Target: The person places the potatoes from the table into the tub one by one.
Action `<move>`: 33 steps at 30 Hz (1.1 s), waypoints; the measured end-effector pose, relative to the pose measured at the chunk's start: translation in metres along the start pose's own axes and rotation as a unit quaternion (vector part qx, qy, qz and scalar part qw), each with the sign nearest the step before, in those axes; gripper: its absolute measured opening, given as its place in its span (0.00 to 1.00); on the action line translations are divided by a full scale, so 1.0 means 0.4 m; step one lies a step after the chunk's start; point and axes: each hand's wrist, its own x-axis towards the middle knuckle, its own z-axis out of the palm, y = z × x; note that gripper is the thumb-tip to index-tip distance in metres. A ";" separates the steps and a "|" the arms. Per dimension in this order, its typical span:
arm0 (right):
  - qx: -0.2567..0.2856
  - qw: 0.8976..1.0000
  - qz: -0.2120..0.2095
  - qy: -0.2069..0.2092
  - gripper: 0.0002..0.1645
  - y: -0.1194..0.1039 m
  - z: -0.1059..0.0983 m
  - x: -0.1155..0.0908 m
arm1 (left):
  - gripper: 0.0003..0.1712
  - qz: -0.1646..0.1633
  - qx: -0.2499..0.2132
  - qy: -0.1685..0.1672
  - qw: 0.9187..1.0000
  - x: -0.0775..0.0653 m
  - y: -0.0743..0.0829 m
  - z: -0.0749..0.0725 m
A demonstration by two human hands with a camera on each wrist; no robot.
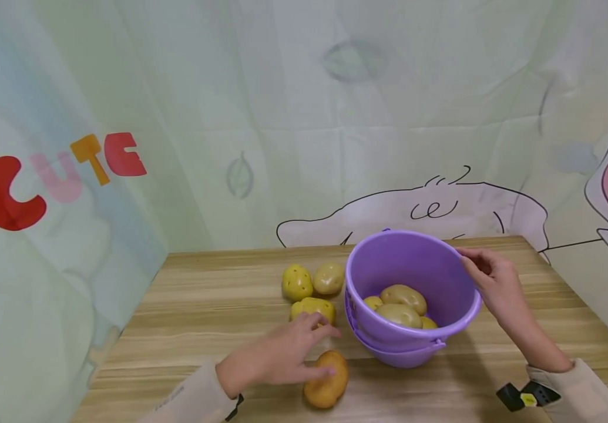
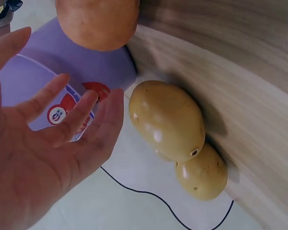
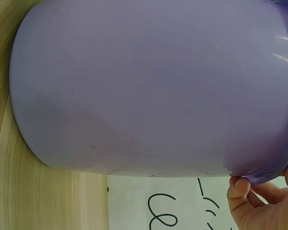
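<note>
A purple bucket (image 1: 409, 258) stands on the table with several potatoes (image 1: 400, 315) inside. My right hand (image 1: 498, 288) pinches its rim at the right side; the right wrist view shows thumb and fingers (image 3: 240, 189) at the rim's edge. My left hand (image 1: 282, 355) hovers left of the bucket with fingers spread, palm empty in the left wrist view. Its thumb overlaps an orange-brown potato (image 1: 330, 388) in the head view. Just beyond the fingertips lies a yellow potato (image 1: 311, 308), partly hidden by the hand.
Behind these, a speckled yellow potato (image 1: 297, 283) and a paler potato (image 1: 328, 278) lie side by side, left of the bucket. The wooden table (image 1: 203, 294) ends at a printed curtain (image 1: 293, 117) at the back. The bucket's handle (image 1: 388, 348) hangs down its front.
</note>
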 end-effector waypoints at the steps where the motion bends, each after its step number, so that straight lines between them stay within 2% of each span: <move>1: 0.000 1.000 -0.001 0.000 0.18 0.001 0.000 0.000 | 0.33 0.002 -0.001 0.000 1.000 -0.001 0.000 0.005; 9: -0.004 1.000 0.000 -0.001 0.18 0.003 0.001 -0.003 | 0.32 0.021 0.005 0.005 1.000 -0.005 -0.001 0.034; 17: -0.002 1.000 0.002 -0.002 0.18 0.001 0.000 -0.003 | 0.32 0.013 -0.001 -0.004 1.000 -0.005 0.008 0.054; 29: -0.001 1.000 0.005 -0.005 0.19 0.002 -0.001 -0.004 | 0.31 0.032 0.003 -0.004 0.999 0.001 0.008 0.081; 33: 0.000 1.000 0.007 -0.006 0.19 0.002 -0.001 -0.004 | 0.31 0.035 -0.011 -0.007 0.999 0.002 0.009 0.084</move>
